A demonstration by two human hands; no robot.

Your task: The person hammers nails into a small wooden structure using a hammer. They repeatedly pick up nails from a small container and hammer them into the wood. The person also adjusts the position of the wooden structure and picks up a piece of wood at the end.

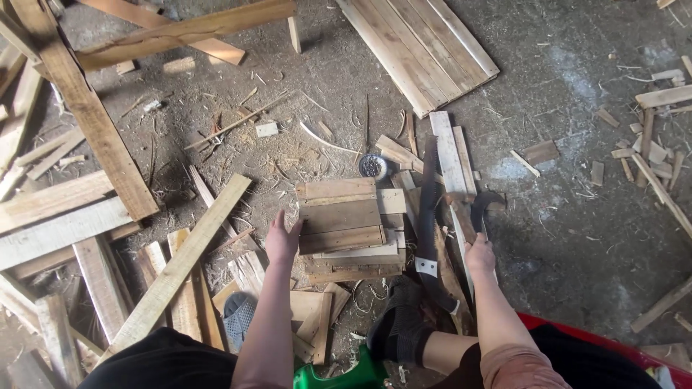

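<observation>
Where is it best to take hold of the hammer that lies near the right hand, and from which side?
Grip the hammer by its handle, probably coming from the near end where the right hand already rests. The dark head points away, beside the long slats, so the shaft toward the person is the free part to close around.

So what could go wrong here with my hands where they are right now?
The right hand grips a hammer close to the left hand, which steadies the stacked wooden slats; a missed swing might hit fingers. The stack looks uneven and could slip. Loose scraps around the foot in the black sock may hide splinters or nails.
</observation>
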